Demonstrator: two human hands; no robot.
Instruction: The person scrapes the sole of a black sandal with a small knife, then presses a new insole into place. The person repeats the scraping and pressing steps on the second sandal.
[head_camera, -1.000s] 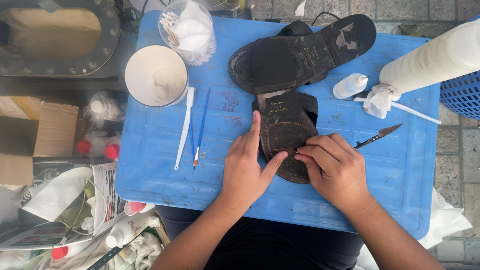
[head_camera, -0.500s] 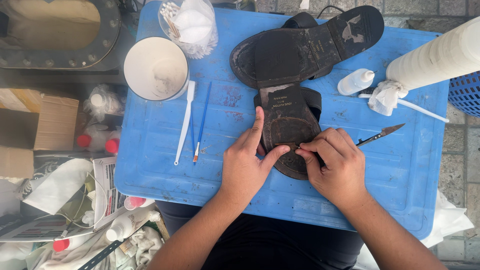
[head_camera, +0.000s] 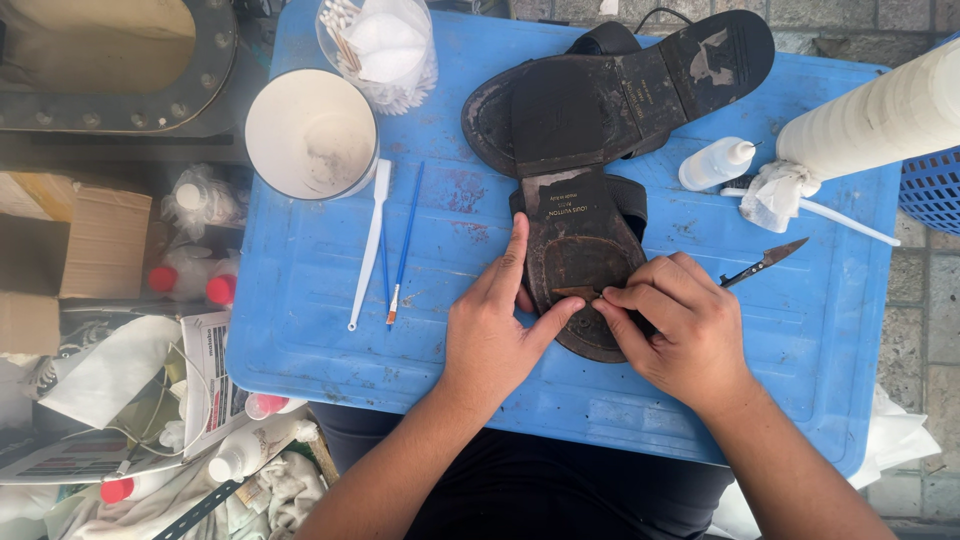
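Head view: both hands on lower sole, little change

Head view. Since a second ago both hands stay in the same spot on the sole; only the fingers shifted slightly, so the work reads as ongoing, not finished. Left hand (head_camera: 492, 330) presses flat on the near sandal (head_camera: 582, 262), thumb beside a small brown tab; it clasps nothing. Right hand (head_camera: 682, 325) is pinched shut on a knife (head_camera: 762, 265), blade poking out to the right, fingertips meeting at the tab. Sandal lies sole-up on the blue lid (head_camera: 300, 330), mid-table.

Counts: sandals 2, second one (head_camera: 610, 90) behind; cup (head_camera: 312, 132) 1; brushes 2, white (head_camera: 369, 245) and blue (head_camera: 405, 245); squeeze bottle (head_camera: 715, 165) 1.
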